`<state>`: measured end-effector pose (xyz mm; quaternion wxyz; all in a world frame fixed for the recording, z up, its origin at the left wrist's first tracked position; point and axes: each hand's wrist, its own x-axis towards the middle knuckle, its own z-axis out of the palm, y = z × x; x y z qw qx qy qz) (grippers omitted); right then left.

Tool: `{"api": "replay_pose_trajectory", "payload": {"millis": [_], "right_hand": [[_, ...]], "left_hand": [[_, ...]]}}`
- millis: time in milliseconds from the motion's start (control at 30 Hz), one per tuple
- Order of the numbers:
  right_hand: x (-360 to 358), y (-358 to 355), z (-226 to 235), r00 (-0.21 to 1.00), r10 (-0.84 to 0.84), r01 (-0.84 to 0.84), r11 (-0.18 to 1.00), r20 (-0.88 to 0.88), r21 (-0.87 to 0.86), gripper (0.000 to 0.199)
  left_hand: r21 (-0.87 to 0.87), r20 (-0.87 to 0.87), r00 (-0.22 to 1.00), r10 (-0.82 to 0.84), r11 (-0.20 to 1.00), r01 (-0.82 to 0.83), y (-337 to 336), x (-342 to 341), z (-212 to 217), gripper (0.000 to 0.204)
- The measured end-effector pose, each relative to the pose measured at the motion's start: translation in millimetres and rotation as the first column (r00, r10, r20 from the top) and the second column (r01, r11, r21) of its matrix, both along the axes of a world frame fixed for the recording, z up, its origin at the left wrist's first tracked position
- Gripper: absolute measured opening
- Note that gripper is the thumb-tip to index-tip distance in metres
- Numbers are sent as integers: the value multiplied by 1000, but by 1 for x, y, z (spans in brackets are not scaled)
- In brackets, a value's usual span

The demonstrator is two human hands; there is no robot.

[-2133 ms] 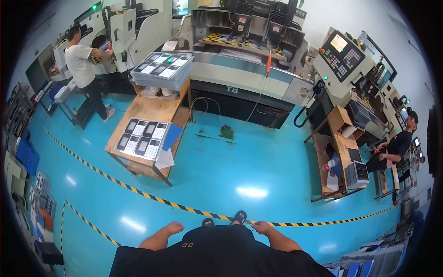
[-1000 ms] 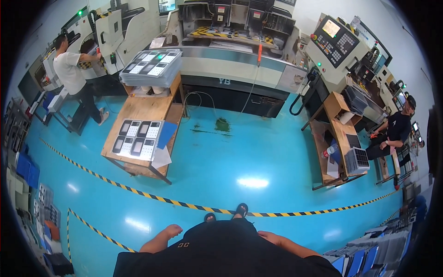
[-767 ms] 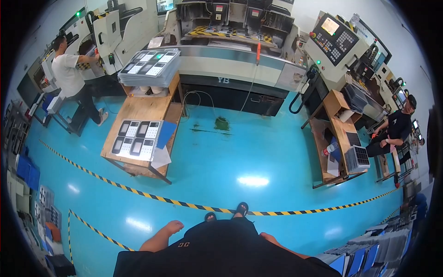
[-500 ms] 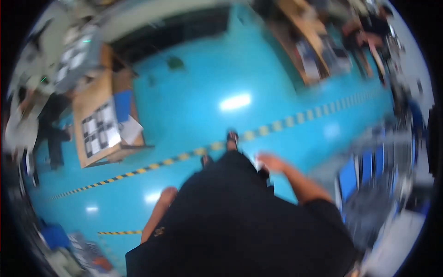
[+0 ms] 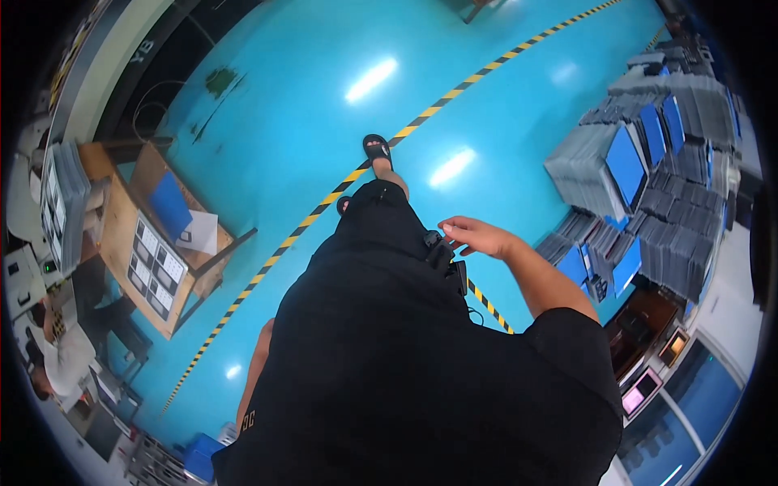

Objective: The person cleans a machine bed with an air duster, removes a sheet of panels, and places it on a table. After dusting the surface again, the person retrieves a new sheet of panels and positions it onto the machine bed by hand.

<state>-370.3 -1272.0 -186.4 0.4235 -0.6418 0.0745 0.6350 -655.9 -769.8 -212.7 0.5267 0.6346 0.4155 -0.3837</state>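
Note:
My right hand [image 5: 476, 236] hangs beside my right hip, its fingers apart and loosely bent with nothing seen in them. Just left of its fingertips, a small black device [image 5: 442, 249] with a cable sits against my black clothes. My left forearm [image 5: 256, 368] runs along the left side of my body. Whatever its hand does is hidden behind my dark clothing, so its fingers do not show. Below me, a foot in a black sandal [image 5: 376, 151] stands by a yellow and black floor line [image 5: 454, 91].
A wooden table [image 5: 177, 301] with printed panels and a blue sheet stands at the left; a person in white [image 5: 74, 356] sits beyond it. Tall stacks of grey sheets with blue boards [image 5: 624, 158] fill the right. A dark stain [image 5: 220, 79] marks the blue floor.
My view has turned to the right and moved ahead; the stacks at the right now show larger. The earlier blur is gone. My left hand has slipped mostly out of sight behind my body.

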Motion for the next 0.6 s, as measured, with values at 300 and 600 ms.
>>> {"api": "replay_pose_trajectory", "payload": {"millis": [300,600], "right_hand": [[-61,-15,-8,880,-437,433,899,189,64,63],[-62,-87,8,762,-406,506,860,504,-72,65]], "left_hand": [[-52,224,973,-49,997,62,14,68,-51,25],[113,368,844,-390,920,376,-51,112,-59,28]]}}
